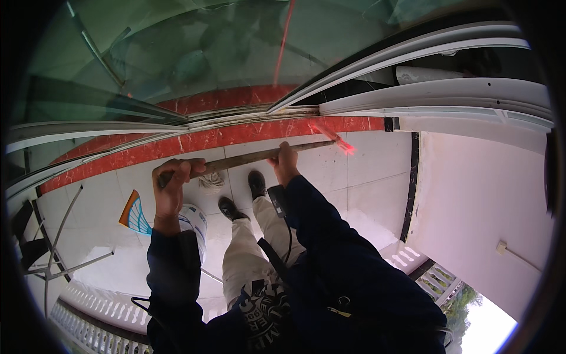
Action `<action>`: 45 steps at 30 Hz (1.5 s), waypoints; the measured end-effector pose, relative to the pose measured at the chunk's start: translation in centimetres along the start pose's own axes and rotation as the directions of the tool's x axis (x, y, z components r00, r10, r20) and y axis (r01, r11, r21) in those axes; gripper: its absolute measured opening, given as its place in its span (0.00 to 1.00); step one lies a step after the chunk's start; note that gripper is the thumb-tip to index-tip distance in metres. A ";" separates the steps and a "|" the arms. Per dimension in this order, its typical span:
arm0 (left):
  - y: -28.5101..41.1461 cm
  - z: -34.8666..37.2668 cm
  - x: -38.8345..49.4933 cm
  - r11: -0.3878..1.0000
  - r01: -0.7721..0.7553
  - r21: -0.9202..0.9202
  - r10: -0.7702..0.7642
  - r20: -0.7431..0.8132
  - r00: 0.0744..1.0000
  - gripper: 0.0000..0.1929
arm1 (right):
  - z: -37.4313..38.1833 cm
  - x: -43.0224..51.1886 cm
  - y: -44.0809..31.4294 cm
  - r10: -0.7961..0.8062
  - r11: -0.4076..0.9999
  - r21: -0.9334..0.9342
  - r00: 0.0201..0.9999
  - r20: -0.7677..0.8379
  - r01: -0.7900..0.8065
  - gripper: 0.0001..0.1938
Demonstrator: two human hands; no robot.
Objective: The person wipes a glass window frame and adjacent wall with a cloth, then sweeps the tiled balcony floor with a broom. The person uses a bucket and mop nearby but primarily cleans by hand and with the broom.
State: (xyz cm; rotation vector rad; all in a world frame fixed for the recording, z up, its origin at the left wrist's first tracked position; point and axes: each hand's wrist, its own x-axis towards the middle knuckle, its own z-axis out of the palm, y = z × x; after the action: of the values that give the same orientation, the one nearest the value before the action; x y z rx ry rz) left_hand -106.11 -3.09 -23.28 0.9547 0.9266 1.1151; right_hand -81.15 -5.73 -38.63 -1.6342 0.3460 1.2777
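Observation:
My left hand point(170, 179) is closed around the near end of a wooden pole point(247, 158). Farther along the same pole, my right hand point(285, 161) grips it with the thumb and fingers around the wood. The pole runs across the view, rising slightly to the right. At its far end is a bright red, bristle-like head point(338, 140), blurred at the tip, in front of a red marble sill point(212, 140). Whether the head touches the sill I cannot tell. Behind the sill stand glass panes point(199, 53) in white frames, with reflections in them.
A white bucket point(194, 217) stands by my left forearm, with a crumpled cloth point(211, 182) on the tiles near it. A blue and orange fan-shaped object point(135, 214) sticks out beside the bucket. A metal rack point(53, 261) stands at left. White balusters point(101, 338) line the lower edge.

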 end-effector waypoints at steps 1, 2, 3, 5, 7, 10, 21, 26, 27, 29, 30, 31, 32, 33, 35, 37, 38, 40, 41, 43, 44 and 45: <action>0.9 -0.3 -0.7 0.999 0.030 -0.031 -0.031 -0.043 0.999 0.08 | -0.2 -1.3 0.1 0.016 1.000 0.024 1.000 -0.016 -0.016 0.09; 1.7 -0.3 -1.3 0.998 0.041 -0.037 -0.042 -0.019 0.999 0.08 | -0.5 -2.2 -0.1 0.020 0.995 0.094 1.000 0.017 -0.021 0.09; 2.3 -0.2 -1.8 0.998 0.050 -0.040 -0.050 0.016 0.999 0.08 | -0.7 -2.8 -0.1 -0.012 0.994 0.106 1.000 0.027 0.009 0.09; 2.9 0.6 -2.6 0.999 -0.019 0.043 0.015 0.100 0.995 0.07 | -0.6 -2.7 -0.3 0.016 0.998 0.056 1.000 0.022 -0.018 0.08; 2.3 1.7 -2.3 0.997 -0.033 0.063 0.025 0.123 0.992 0.07 | -0.2 -1.1 -0.6 -0.008 0.995 0.099 0.996 0.086 -0.001 0.07; -0.8 2.9 -0.3 0.996 0.042 0.083 -0.048 0.076 0.996 0.07 | 0.2 2.1 -0.8 -0.036 0.990 0.131 0.998 -0.052 0.043 0.06; 4.0 3.0 -6.2 0.988 0.097 0.117 -0.087 -0.088 0.992 0.13 | -3.7 -5.0 0.6 0.041 0.999 -0.028 0.998 -0.046 -0.042 0.12; 6.2 4.7 -8.7 0.959 0.027 0.282 0.046 -0.248 0.968 0.18 | -0.1 -4.2 1.3 0.163 0.974 -0.177 0.979 0.120 -0.140 0.10; 5.3 5.0 -8.3 0.964 0.027 0.264 0.042 -0.252 0.967 0.16 | -0.1 -3.2 1.0 0.121 0.979 -0.172 0.989 0.082 -0.105 0.10; 2.3 5.3 -6.8 0.987 0.121 0.110 -0.077 -0.341 0.937 0.13 | -0.2 -0.7 0.1 0.069 0.987 -0.146 0.996 0.058 -0.060 0.10; 0.1 5.7 -5.6 0.985 0.165 0.059 -0.138 -0.311 0.940 0.12 | -0.7 0.8 -0.9 0.008 0.991 -0.133 1.000 -0.009 -0.009 0.10; -1.5 6.1 -4.7 0.980 0.197 0.005 -0.187 -0.295 0.937 0.11 | -1.4 1.7 -1.6 -0.018 0.993 -0.115 0.994 -0.111 0.005 0.11; -2.2 6.2 -4.6 0.979 0.203 0.029 -0.188 -0.266 0.945 0.11 | -2.1 2.0 -1.7 -0.025 0.991 -0.136 0.996 -0.089 0.013 0.11; -2.7 6.3 -4.4 0.976 0.213 0.051 -0.199 -0.202 0.959 0.11 | -2.6 2.2 -1.8 -0.014 0.987 -0.158 0.991 -0.132 -0.007 0.11; -1.8 5.6 -5.3 0.980 0.188 0.071 -0.171 -0.195 0.966 0.11 | -3.7 1.0 -1.2 -0.008 0.986 -0.167 0.995 -0.096 -0.009 0.11; 0.4 4.1 -6.1 0.983 0.164 0.088 -0.138 -0.244 0.960 0.11 | -4.0 -1.2 -0.2 0.035 0.982 -0.183 0.996 -0.082 -0.049 0.12; 1.4 3.3 -6.3 0.987 0.142 0.075 -0.120 -0.242 0.963 0.12 | -3.8 -2.4 0.2 0.044 0.984 -0.171 0.996 -0.074 -0.056 0.12; 3.4 2.5 -7.1 0.989 0.140 0.046 -0.121 -0.285 0.951 0.14 | -3.9 -4.6 0.9 0.098 0.988 -0.115 0.994 -0.044 -0.102 0.11; 4.1 2.4 -7.4 0.995 0.100 0.027 -0.091 -0.234 0.968 0.14 | -3.7 -5.4 1.1 0.099 0.989 -0.109 0.994 -0.037 -0.103 0.11; 5.0 2.6 -7.9 0.996 0.071 0.051 -0.063 -0.151 0.987 0.12 | -3.4 -6.1 1.2 0.119 0.987 -0.105 0.993 0.007 -0.118 0.10; 5.3 2.9 -8.0 0.996 0.070 0.058 -0.064 -0.093 0.994 0.10 | -3.3 -6.2 1.1 0.131 0.991 -0.036 0.991 0.040 -0.130 0.10; 5.6 3.3 -8.0 0.997 0.050 0.057 -0.049 -0.016 0.999 0.09 | -3.2 -6.1 1.0 0.139 0.989 0.039 0.987 0.083 -0.143 0.09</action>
State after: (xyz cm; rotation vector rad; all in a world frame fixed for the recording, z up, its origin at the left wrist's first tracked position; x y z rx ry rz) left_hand -106.18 -10.47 -16.08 0.9668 0.9940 1.0595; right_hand -82.44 -10.85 -34.09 -1.5380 0.4442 1.4279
